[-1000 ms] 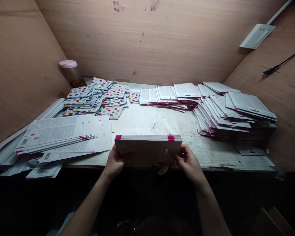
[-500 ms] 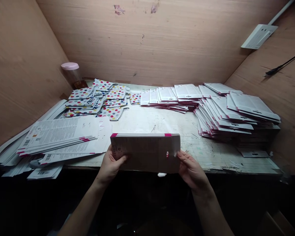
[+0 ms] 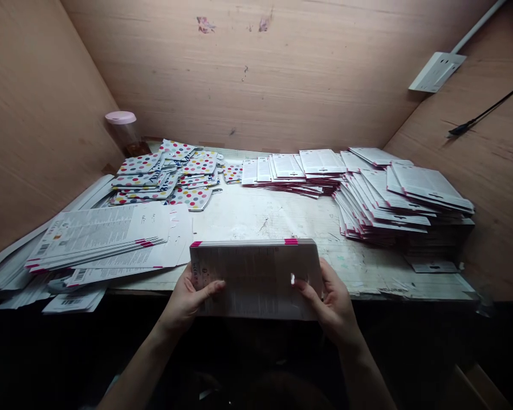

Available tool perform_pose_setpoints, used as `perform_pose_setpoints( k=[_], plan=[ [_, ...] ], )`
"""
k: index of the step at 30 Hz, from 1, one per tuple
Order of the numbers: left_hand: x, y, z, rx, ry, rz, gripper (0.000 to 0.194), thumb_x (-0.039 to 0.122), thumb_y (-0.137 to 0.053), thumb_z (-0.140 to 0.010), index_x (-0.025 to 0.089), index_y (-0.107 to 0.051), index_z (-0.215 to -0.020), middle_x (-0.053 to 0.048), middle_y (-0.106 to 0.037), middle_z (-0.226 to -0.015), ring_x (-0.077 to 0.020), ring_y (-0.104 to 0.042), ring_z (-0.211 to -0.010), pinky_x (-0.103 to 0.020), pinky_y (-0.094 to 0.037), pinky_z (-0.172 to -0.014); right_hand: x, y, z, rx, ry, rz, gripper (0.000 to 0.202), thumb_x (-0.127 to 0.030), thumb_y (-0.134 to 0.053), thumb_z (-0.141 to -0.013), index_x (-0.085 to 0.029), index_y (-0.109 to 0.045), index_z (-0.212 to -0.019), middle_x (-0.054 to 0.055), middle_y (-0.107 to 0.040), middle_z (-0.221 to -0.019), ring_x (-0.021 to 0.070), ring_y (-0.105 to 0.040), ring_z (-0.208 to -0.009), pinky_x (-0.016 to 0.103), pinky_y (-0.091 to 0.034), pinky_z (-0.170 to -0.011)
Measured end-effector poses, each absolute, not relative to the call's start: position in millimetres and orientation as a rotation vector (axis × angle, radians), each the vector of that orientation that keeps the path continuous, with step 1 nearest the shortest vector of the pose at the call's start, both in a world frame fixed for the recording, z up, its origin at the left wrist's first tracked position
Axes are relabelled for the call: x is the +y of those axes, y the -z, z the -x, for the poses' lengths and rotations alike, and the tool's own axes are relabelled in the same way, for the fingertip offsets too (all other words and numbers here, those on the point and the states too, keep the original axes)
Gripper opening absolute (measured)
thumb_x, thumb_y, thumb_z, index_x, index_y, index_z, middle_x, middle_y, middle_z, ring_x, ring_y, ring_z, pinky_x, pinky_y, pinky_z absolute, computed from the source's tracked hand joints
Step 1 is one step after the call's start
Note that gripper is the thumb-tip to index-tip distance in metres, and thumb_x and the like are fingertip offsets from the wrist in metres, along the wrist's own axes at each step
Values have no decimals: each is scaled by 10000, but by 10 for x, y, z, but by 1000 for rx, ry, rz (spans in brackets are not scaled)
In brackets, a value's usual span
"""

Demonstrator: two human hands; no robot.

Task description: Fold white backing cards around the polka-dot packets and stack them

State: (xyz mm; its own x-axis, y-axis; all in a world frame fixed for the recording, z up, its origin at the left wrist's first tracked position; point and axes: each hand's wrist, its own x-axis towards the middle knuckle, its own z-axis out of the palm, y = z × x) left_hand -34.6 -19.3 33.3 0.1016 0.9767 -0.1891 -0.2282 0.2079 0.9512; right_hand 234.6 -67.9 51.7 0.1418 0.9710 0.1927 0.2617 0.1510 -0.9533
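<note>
Between my hands is a stack of printed cards (image 3: 252,279), white with pink-marked top edges and a small cut-out hole near its right side. It is tilted up at the table's front edge. My left hand (image 3: 192,296) grips the left end, thumb on the near face. At the right end, my right hand (image 3: 331,302) is closed around the stack, its thumb just beside the hole; the fingers behind are mostly hidden. To the left lie more flat printed cards (image 3: 106,228) with barcodes and pink edges.
Polka-dot folded pouches (image 3: 192,197) are piled at the back left, before a pink-lidded cup (image 3: 122,128). Stacked white card packs (image 3: 380,193) spread along the back and right of the worktable (image 3: 260,216). Wooden panels enclose it. A socket strip (image 3: 438,71) and black cable (image 3: 474,122) are on the right.
The stack of cards has come slightly lower and nearer. My right hand has gone from pinching the right edge to a fuller grip, thumb on the near face. The view has shifted slightly.
</note>
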Motion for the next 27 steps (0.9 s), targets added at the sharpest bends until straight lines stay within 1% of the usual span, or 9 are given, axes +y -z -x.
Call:
perform_pose_setpoints(
  k=[3,5,7,10,13,18,20,24,27],
  plan=[
    [-313,-399,365,1116,-1123,-881,668,253,-857,-616,171,-533,-1195,-75,-721,-1019,-230,-689,-948,-274,-564,-801,-655,-530,-2332,-1528,-159,1430,263,-334,-636,-862,-196,-519,-1052,62,-508,-938,210,-504,-832,356,-450,-725],
    [-387,-441,375,1146,-1125,-843,660,264,-854,-620,176,-532,-1190,-72,-720,-1018,-233,-693,-932,-288,-573,-785,-651,-529,-2303,-1631,166,1500,202,-301,-611,-880,-196,-485,-997,56,-474,-885,214,-470,-795,358,-418,-694],
    [-448,-481,382,1168,-1114,-813,661,279,-858,-608,176,-539,-1177,-75,-724,-1008,-243,-700,-915,-304,-582,-769,-652,-528,-2259,-1804,408,1577,71,-226,-537,-916,-205,-476,-886,46,-469,-800,213,-451,-740,349,-373,-657],
    [-528,-541,384,1226,-1118,-806,695,301,-871,-576,184,-546,-1179,-66,-738,-976,-252,-709,-894,-304,-590,-742,-649,-522,-2198,-1976,581,1640,167,-111,-440,-923,-206,-466,-788,42,-481,-712,201,-441,-670,343,-335,-626],
    [-618,-577,383,1316,-1184,-869,708,318,-855,-602,209,-531,-1221,-53,-743,-991,-245,-710,-909,-298,-583,-777,-650,-522,-2193,-2019,405,1589,210,-114,-405,-926,-212,-444,-745,27,-476,-665,178,-438,-596,319,-338,-578],
    [-750,-558,407,1511,-1358,-1041,688,260,-876,-550,213,-572,-1165,-24,-746,-953,-260,-710,-910,-276,-584,-775,-727,-640,-2296,-1892,-420,1460,149,-219,-366,-968,-202,-498,-903,33,-566,-739,166,-547,-621,277,-410,-565],
    [-760,-547,428,1504,-1360,-1038,682,256,-871,-554,217,-570,-1164,-21,-742,-966,-264,-708,-916,-283,-585,-782,-772,-710,-2347,-1824,-620,1415,157,-255,-402,-972,-213,-522,-879,27,-585,-754,160,-560,-644,267,-428,-586],
    [-715,-520,498,1467,-1317,-1011,683,282,-835,-633,209,-524,-1237,-33,-738,-994,-254,-703,-938,-300,-581,-819,-861,-783,-2449,-1727,-730,1395,145,-296,-553,-926,-222,-603,-812,6,-602,-710,149,-562,-627,253,-440,-592],
    [-665,-499,576,1432,-1341,-955,671,293,-823,-661,195,-516,-1249,-44,-731,-1021,-250,-697,-958,-322,-574,-852,-921,-792,-2536,-1698,-727,1378,136,-300,-599,-900,-226,-633,-792,-1,-594,-675,144,-555,-593,250,-444,-569]
  ],
)
